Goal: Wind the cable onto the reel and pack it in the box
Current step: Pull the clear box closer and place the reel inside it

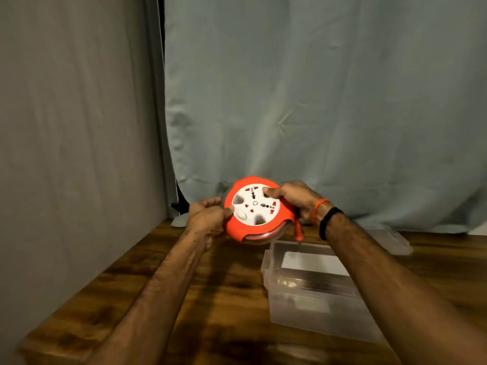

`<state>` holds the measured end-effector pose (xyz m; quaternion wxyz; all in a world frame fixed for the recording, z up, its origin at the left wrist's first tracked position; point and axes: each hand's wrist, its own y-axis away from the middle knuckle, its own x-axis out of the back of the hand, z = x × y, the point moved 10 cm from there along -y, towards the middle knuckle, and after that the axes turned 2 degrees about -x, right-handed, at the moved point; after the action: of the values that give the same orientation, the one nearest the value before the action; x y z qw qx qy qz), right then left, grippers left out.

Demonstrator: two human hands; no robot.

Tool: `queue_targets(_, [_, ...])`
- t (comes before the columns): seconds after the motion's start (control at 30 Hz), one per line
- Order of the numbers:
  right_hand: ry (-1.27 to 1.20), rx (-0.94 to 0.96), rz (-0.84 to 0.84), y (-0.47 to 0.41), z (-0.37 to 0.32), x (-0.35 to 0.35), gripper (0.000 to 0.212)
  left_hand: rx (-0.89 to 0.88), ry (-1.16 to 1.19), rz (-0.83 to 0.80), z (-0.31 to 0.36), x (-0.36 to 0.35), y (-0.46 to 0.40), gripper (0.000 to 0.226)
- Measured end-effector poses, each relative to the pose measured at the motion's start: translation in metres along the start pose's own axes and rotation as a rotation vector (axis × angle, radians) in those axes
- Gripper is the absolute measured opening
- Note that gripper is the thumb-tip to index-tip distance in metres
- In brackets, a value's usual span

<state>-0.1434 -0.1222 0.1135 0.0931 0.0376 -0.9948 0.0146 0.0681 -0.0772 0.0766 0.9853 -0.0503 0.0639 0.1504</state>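
Both hands, left (208,219) and right (292,198), grip the reel (257,209) above the box (316,285).

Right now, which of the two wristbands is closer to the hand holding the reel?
The orange wristband: it circles the right wrist nearest the right hand. The black wristband sits behind it, farther up the forearm. Both hands grip the reel.

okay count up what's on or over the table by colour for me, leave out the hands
Orange and white: 1, the cable reel
Clear plastic: 2, the open box and the lid behind it
Total: 3
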Motion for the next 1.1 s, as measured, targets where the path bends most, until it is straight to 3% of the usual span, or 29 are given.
queue_targets(0.03, [-0.002,0.002,0.030,0.004,0.002,0.015,0.017,0.003,0.034,-0.008,-0.001,-0.011,0.007,0.010])
queue_targets(0.07, [0.006,0.004,0.069,0.009,0.006,0.033,0.017,0.016,0.045,-0.025,-0.009,-0.024,0.009,0.009])
queue_targets(0.33, [0.081,-0.042,0.240,0.034,0.066,0.118,0.018,0.111,-0.167,-0.040,-0.139,-0.082,-0.025,0.043])
queue_targets(0.47, [0.085,-0.077,0.240,0.038,0.101,0.125,0.024,0.132,-0.273,-0.070,-0.137,-0.091,0.011,0.024])
queue_targets(0.8, [0.060,-0.374,-0.006,0.028,0.179,0.082,0.029,0.114,-0.318,-0.053,-0.131,-0.089,0.021,0.002])
queue_targets(0.93, [0.034,-0.507,-0.147,0.030,0.195,0.068,0.017,0.107,-0.337,-0.058,-0.131,-0.088,0.021,0.007])
queue_targets(1.1, [0.043,-0.527,-0.184,0.029,0.200,0.065,0.015,0.124,-0.354,-0.068,-0.138,-0.088,0.016,0.022])
